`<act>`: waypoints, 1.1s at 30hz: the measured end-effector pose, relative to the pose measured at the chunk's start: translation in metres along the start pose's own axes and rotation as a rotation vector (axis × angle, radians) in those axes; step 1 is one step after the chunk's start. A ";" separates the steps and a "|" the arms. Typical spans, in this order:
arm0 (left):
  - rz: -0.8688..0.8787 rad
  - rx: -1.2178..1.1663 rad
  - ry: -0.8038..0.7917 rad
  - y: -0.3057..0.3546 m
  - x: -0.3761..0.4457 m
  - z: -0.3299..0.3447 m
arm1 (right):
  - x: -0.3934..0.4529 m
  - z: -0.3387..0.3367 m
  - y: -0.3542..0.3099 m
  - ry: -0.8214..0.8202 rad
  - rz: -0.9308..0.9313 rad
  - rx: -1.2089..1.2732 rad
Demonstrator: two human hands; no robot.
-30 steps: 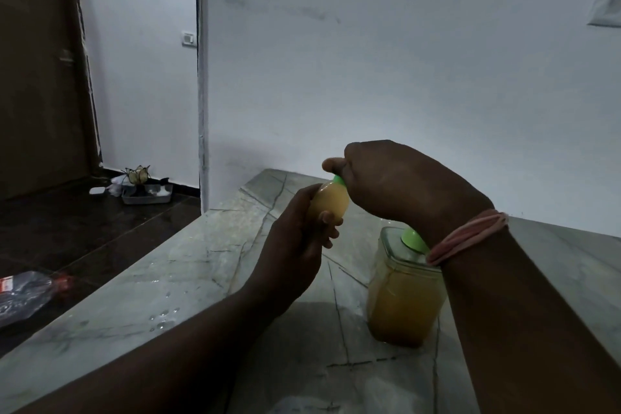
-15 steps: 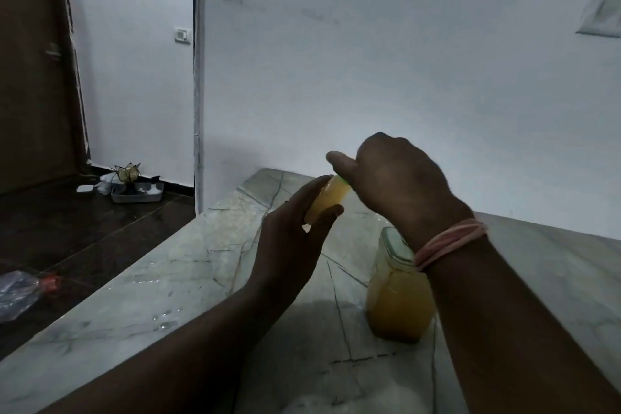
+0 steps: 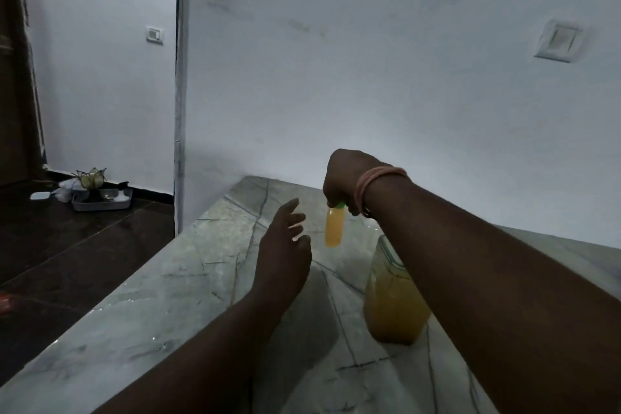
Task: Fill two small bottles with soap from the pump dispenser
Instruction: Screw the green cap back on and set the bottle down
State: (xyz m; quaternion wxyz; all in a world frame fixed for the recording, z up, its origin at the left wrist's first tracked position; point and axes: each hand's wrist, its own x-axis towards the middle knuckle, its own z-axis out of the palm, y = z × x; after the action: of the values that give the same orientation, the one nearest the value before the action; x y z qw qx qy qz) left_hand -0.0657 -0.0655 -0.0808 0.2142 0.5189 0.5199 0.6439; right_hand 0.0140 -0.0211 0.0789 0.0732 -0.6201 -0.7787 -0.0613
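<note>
A person's left hand (image 3: pixel 284 257) hovered with fingers spread, empty, above a marble counter (image 3: pixel 188 292). At its two o'clock, just apart, the right hand (image 3: pixel 346 180) pinched a small soap-filled bottle (image 3: pixel 334 226) by its green cap (image 3: pixel 338 205), dangling it upright. A large soap container (image 3: pixel 391 304) stood at the bottle's five o'clock.

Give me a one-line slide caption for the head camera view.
Right hand dangles a filled small bottle by its green cap above the marble counter, left hand open beside it.
</note>
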 end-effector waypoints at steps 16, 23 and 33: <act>-0.063 -0.009 0.031 -0.004 0.005 -0.004 | 0.029 -0.001 -0.021 -0.215 0.073 -0.120; -0.062 -0.024 -0.016 -0.009 0.005 -0.002 | 0.047 -0.044 0.018 -0.333 0.159 0.132; -0.012 -0.022 -0.092 -0.014 0.006 0.009 | 0.054 -0.001 0.096 -0.515 -0.003 0.101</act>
State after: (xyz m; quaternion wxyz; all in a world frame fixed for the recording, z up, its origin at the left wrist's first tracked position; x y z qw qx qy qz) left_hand -0.0641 -0.0513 -0.0910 0.2473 0.5425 0.5055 0.6238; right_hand 0.0961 0.0517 0.0909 -0.0967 -0.6098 -0.7745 0.1377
